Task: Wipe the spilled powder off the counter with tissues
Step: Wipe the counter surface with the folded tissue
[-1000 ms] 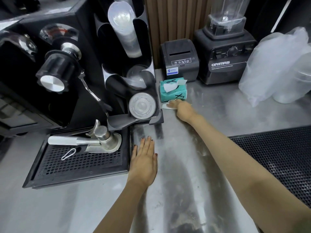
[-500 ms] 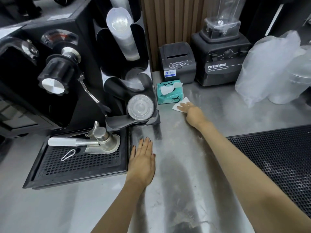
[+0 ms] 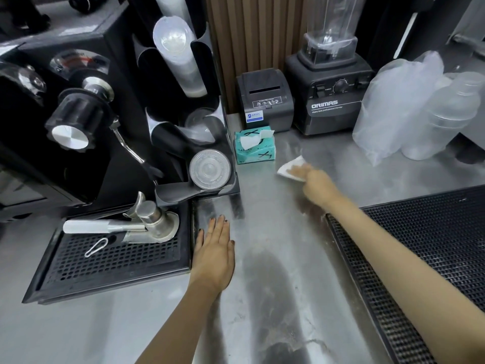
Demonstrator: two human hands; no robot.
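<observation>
My right hand [image 3: 316, 181] presses a white tissue [image 3: 290, 168] flat on the steel counter [image 3: 273, 232], right of the teal tissue pack [image 3: 255, 145]; the hand is blurred with motion. Pale powder streaks [image 3: 296, 298] smear the counter in the middle and near the front. My left hand [image 3: 214, 252] lies flat, fingers straight, on the counter beside the black drip tray [image 3: 115, 261]. A tissue sticks up from the pack's slot.
An espresso machine [image 3: 65, 122] and a cup and lid dispenser [image 3: 189, 122] stand at left. A portafilter [image 3: 123, 225] lies on the drip tray. At the back stand a receipt printer [image 3: 265, 98], a blender [image 3: 330, 82] and bagged plastic cups [image 3: 409, 109]. A black mesh mat [image 3: 430, 253] lies at right.
My right hand has slid the tissue to the right, away from the tissue pack. My left hand has stayed flat in place.
</observation>
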